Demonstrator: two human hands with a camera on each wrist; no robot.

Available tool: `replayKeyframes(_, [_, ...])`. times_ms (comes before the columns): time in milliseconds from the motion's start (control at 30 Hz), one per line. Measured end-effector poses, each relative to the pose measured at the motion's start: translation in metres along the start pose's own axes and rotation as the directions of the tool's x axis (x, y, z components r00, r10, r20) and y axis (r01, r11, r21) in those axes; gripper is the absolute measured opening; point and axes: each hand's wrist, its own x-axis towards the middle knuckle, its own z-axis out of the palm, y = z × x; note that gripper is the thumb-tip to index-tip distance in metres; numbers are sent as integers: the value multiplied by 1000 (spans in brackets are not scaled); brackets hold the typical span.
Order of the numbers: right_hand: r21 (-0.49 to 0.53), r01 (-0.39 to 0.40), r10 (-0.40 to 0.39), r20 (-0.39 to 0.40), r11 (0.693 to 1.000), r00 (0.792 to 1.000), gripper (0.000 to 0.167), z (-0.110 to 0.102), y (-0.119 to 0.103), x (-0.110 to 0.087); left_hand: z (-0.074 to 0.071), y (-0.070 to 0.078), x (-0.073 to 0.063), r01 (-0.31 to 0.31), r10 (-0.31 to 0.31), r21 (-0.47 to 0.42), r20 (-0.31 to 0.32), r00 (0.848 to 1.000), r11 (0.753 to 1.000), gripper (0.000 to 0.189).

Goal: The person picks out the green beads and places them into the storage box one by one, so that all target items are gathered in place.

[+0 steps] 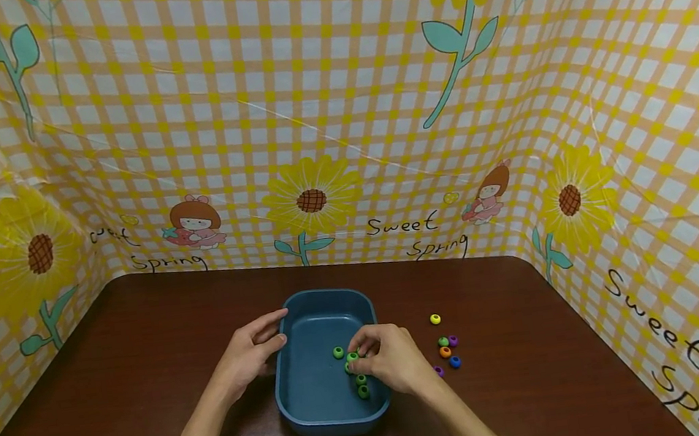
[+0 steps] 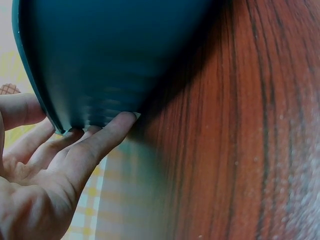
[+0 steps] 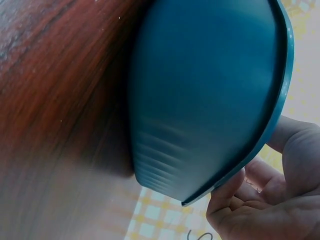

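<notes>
A blue rectangular bin [image 1: 334,420] stands on the dark wooden table. My left hand [image 1: 245,357] lies along its left side; in the left wrist view the thumb [image 2: 22,109] touches the rim while fairly straight fingers rest against the outer wall. Over the right part of the bin, my right hand [image 1: 390,356] has curled fingers and pinches a light green bead [image 1: 352,357] at its fingertips. Several green beads lie on the bin floor about it, among them a lone one [image 1: 338,353] and a darker one [image 1: 363,391]. The right wrist view hides the fingertips behind the rim.
Right of the bin lie loose beads on the table: yellow [image 1: 435,319], green [image 1: 443,342], orange [image 1: 445,352], blue [image 1: 455,362] and two purple, one [image 1: 439,371] partly behind the right hand. A checked, sunflower-printed cloth [image 1: 321,104] walls the table's back and sides.
</notes>
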Motion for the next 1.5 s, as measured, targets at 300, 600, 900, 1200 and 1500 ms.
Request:
replayKeyframes(300, [9, 2, -2, 17, 1000, 1000, 18, -2, 0, -1, 1, -1, 0, 1, -1, -3, 5, 1000, 1000, 51])
replayKeyframes(600, [17, -4, 3, 33, 1000, 999, 18, -3, 4, 0, 2, -2, 0, -7, 7, 8, 8, 1000, 1000, 51])
replayKeyframes(900, [37, -11, 10, 26, 999, 1000, 19, -5, 2, 0, 3, -1, 1, -7, 7, 4, 8, 1000, 1000, 51])
replayKeyframes(1200, [103, -20, 17, 30, 995, 999, 19, -14, 2, -1, 1, 0, 0, 5, -5, -2, 3, 1000, 1000, 51])
replayKeyframes(1500, [103, -87, 91, -38, 991, 995, 20, -38, 13, 1, 1, 2, -1, 6, -6, -2, 3, 1000, 1000, 52])
